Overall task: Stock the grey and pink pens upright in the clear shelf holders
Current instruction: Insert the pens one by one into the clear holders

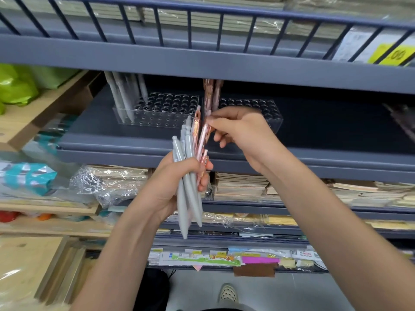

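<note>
The left hand [167,189] is curled round a bundle of grey pens [182,212] and pink pens [203,163]; the right hand [242,133] pinches one pink pen [204,135] in it; behind, clear holders [161,113] sit on a dark grey shelf [125,142]; wrapped notebooks [240,185] fill the shelf below.

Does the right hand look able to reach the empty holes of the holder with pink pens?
Probably yes. The right hand, pinching a pink pen, is just before that holder, nothing lying between; the shelf above hangs low, though.
</note>
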Motion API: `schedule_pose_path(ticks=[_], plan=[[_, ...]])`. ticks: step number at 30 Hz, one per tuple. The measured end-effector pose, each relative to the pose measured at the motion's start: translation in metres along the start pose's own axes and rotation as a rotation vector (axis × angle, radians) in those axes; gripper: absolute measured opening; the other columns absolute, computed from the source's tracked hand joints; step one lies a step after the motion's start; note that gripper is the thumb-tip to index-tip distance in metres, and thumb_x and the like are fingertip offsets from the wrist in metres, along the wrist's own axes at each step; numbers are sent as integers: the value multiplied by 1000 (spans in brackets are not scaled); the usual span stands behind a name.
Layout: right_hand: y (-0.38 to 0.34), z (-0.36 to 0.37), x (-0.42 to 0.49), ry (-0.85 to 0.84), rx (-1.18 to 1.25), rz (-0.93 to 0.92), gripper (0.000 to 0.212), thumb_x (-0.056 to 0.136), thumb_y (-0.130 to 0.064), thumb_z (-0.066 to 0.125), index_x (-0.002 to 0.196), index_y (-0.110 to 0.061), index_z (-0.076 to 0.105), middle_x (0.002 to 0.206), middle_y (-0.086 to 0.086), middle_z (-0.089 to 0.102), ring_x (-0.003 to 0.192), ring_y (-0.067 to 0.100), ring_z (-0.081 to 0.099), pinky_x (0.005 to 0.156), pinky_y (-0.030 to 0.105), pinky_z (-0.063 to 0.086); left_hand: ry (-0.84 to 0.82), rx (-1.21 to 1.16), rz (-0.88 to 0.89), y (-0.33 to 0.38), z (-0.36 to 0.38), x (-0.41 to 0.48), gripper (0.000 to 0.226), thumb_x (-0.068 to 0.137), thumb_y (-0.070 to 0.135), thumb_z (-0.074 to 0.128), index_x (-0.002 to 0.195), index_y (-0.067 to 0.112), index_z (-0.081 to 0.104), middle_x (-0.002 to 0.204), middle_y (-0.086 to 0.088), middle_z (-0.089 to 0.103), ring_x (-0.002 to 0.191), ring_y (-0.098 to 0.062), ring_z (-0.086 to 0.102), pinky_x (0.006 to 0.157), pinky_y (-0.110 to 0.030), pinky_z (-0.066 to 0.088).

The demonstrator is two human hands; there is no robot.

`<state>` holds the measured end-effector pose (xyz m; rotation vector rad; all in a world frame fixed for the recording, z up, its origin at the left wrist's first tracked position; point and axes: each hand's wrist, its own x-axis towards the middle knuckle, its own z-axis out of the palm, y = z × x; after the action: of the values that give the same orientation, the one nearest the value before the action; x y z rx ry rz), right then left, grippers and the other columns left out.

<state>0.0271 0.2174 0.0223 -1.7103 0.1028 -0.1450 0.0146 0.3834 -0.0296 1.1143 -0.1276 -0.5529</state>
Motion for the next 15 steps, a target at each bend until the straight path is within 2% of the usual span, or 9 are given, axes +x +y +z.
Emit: schedule_pose_path(ticks=[3,6,11,15], plan=[[-1,0,1,48,48,-15,7,90,-10,68,86,-14,71,72,6,67,63,19,59,59,28,52,5,-24,3,2,2,2,30,70,4,63,99,0,57,82,-16,67,53,-20,53,49,-28,47],[0,0,1,89,120,-56,10,94,-8,63,86,-11,69,70,4,68,60,15,60,58,26,54,14,-95,0,5,5,3,28,73,11,62,99,1,59,87,-17,67,54,-20,54,50,-27,48],[3,-1,1,192,236,-143,10,97,-5,57,95,-8,67,71,1,70,64,17,66,63,29,56,20,-149,4,8,6,5,22,78,1,52,100,2,56,90,-17,66,55,-18,51,47,-25,43],[3,-6,2,320,377,-260,14,97,-3,55,91,-9,65,70,-2,70,61,17,67,61,30,56,64,-142,-8,7,3,6,34,70,2,55,104,1,55,84,-12,63,53,-17,48,46,-25,41]])
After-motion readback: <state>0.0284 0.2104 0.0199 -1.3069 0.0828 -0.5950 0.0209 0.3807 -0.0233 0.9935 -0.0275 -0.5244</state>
